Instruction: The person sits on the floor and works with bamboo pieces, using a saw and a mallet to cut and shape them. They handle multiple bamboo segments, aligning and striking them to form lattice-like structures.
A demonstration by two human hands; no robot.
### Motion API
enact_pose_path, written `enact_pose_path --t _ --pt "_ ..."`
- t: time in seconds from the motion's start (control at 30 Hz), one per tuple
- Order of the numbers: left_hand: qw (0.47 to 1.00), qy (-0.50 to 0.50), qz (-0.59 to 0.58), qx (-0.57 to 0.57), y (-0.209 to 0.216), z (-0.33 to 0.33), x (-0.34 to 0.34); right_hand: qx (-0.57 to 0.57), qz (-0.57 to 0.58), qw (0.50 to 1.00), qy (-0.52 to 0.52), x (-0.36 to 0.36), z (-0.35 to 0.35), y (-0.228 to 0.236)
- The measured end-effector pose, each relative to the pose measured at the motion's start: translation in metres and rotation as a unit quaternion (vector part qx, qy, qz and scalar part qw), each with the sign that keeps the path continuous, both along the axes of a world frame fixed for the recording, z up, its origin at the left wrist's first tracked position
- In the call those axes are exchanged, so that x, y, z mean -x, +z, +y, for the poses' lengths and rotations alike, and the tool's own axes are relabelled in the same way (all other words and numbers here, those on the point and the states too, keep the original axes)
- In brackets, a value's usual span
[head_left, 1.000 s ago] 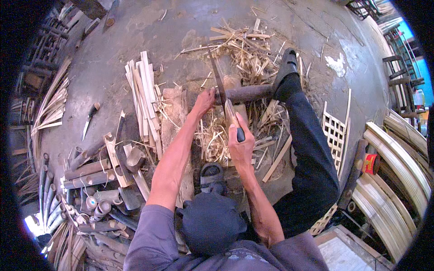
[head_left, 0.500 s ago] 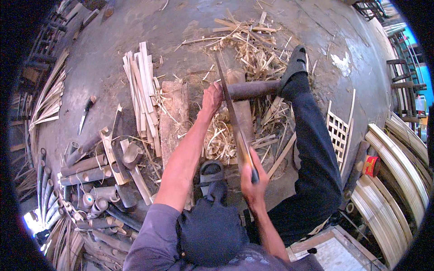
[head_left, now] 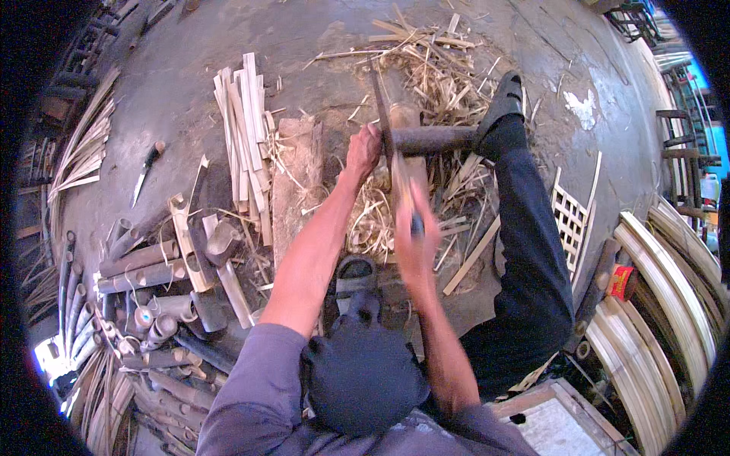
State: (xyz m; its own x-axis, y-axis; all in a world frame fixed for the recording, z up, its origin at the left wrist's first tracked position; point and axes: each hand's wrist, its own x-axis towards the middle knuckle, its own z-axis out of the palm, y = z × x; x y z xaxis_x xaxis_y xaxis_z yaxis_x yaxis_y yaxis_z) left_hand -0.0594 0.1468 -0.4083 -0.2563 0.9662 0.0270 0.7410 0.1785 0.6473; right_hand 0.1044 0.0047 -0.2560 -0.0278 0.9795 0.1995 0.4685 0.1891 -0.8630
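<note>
Bamboo strip (head_left: 384, 125) looked stiff, light and splintery; left hand (head_left: 363, 148) had fingers closed round it, right hand (head_left: 414, 235) blurred, clenched on a knife (head_left: 403, 190).

**Pale split wood on rough grey ground**

Under the left hand (head_left: 363, 148) sits a dark, matt round log (head_left: 433, 139) with a rough surface. Around the right hand (head_left: 414, 243), pale dry wood shavings (head_left: 449, 72) lie fibrous. Left of the left hand, split wooden slats (head_left: 247, 129) look smooth and matt. The concrete floor (head_left: 198, 53) is rough, dull grey.
</note>
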Motion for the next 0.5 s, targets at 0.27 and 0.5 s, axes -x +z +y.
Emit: enact_pose_path --t 0.27,0.5 --pt "0.998 -0.007 0.048 0.035 0.02 -0.002 0.004 0.124 0.012 0.992 0.035 -0.069 -0.109 0.058" --pt "0.997 -0.036 0.054 -0.048 -0.002 -0.002 -0.004 0.162 0.103 0.981 -0.021 0.007 0.016 0.019"
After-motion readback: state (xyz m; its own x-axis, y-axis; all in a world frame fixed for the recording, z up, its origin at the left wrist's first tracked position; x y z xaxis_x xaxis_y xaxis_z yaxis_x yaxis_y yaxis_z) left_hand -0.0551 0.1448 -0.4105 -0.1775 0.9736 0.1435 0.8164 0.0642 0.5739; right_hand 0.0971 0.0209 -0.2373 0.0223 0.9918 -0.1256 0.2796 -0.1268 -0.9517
